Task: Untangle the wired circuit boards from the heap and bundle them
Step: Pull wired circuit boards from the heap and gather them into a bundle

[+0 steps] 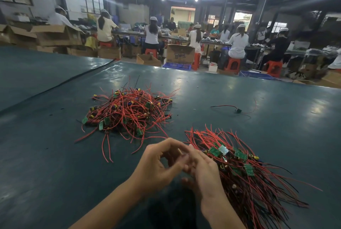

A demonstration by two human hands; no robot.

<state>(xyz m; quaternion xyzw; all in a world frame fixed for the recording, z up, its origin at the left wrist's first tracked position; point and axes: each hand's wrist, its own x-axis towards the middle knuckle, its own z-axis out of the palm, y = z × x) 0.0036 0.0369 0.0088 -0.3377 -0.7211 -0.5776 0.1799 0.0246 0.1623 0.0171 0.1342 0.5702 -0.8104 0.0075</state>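
The tangled heap (127,110) lies ahead and leftward on the counter (55,155), nearer the left hand (160,166); the sorted bundle (239,169) lies just beside the right hand (201,169), wires fanning near-to-far. The hands meet fingertip to fingertip, left fingers curled, right ones straighter (blur hides whether they pinch anything, so I cannot tell)

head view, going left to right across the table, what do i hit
tangled heap → left hand → right hand → sorted pile. The lone wired piece is left out: it lies farther back, within the pile's span.
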